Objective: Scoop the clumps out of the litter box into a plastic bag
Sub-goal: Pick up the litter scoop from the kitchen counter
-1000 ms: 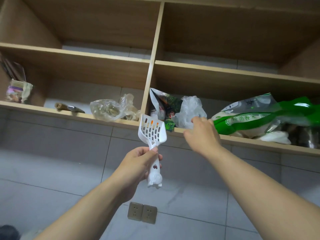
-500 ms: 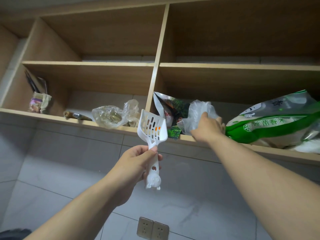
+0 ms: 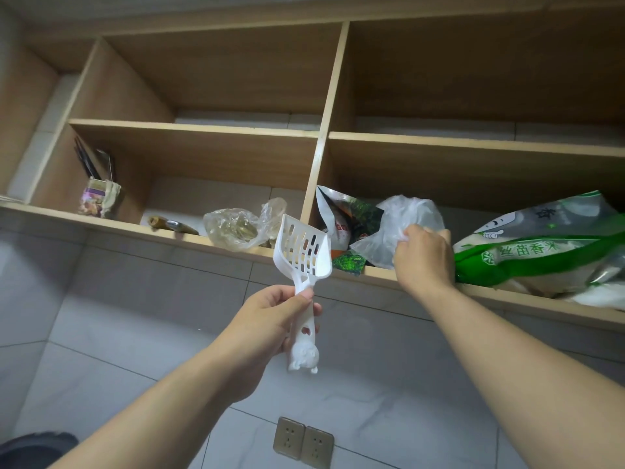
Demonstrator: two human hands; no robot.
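The right hand (image 3: 424, 257) pinches the clear plastic bag (image 3: 402, 228) at the front edge of the shelf (image 3: 375, 273), right compartment. The left hand (image 3: 270, 319), lower and nearer, grips the white scoop (image 3: 302, 257) by its handle, basket upward. Litter box not in view.

Wooden wall shelf (image 3: 236, 247), lower tier, two bays. Left bay: patterned holder (image 3: 98, 202) with dark utensils, brown-handled tool (image 3: 172, 225), crumpled clear bag (image 3: 236, 229). Right bay: snack packets (image 3: 345, 222), translucent white plastic bag (image 3: 399, 228), green-and-white rice bag (image 3: 541, 247) overhanging the front edge.
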